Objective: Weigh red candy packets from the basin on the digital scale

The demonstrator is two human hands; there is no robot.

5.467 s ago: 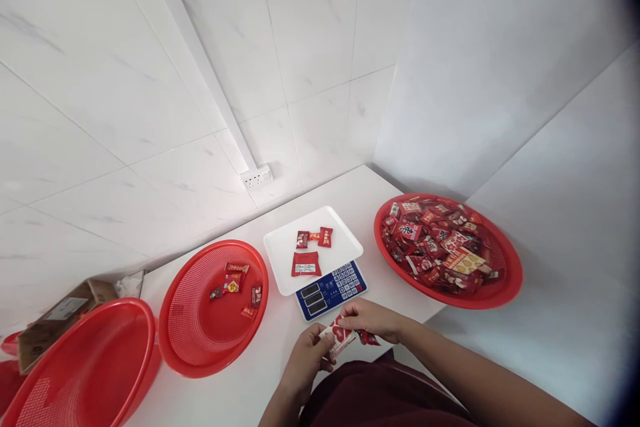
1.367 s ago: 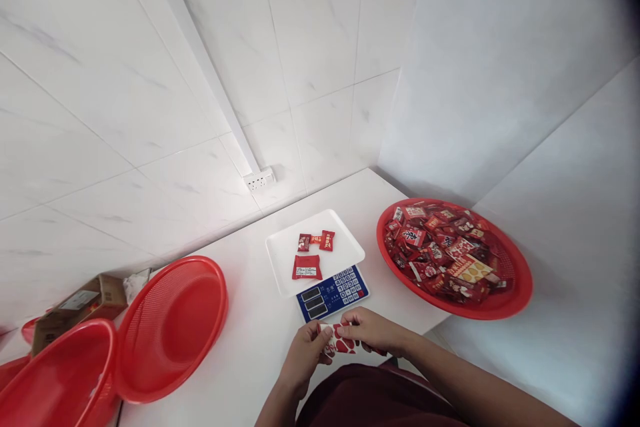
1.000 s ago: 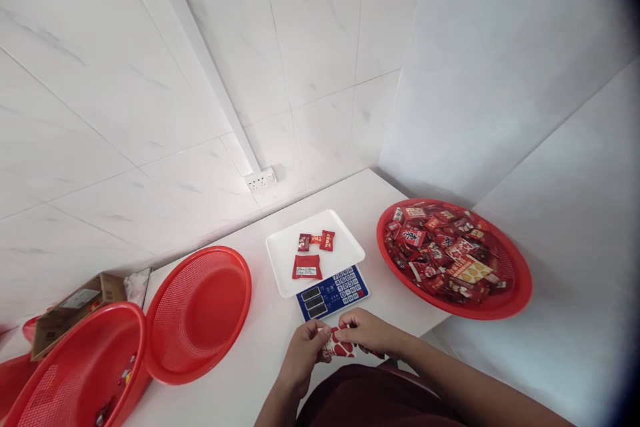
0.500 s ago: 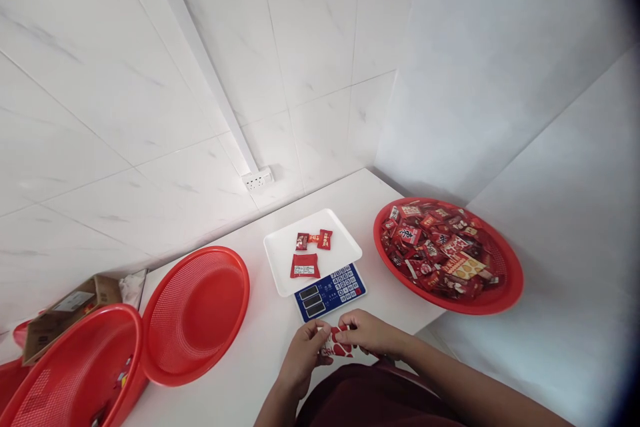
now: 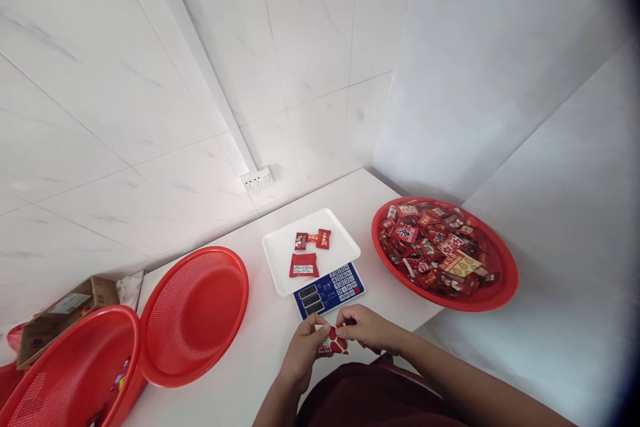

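Just in front of my body, below the scale, both hands pinch a red-and-white snack packet [image 5: 337,341]. My left hand [image 5: 304,348] grips its left side, thumb on top. The fingers of my right hand [image 5: 369,328] are closed on its upper right edge; a bit of red shows under this hand, too small to name. Beyond them stands a digital scale with a white pan [image 5: 280,260] and a blue keypad panel [image 5: 330,288]. Lying on the pan are a larger red packet [image 5: 304,265] and a few small red packets, one of them a dark red packet [image 5: 301,241].
To the right, a round red basket [image 5: 509,273] is heaped with red snack packets. A red basket [image 5: 195,313] lies left of the scale. Another red basket [image 5: 75,360] with a few packets stands farther left, beside a cardboard box [image 5: 65,313]. A wall socket [image 5: 256,179] is behind.
My hands stay on the packet, which has turned and shifted slightly left between my fingers. My right hand has moved up a little. The items on the scale have not moved.
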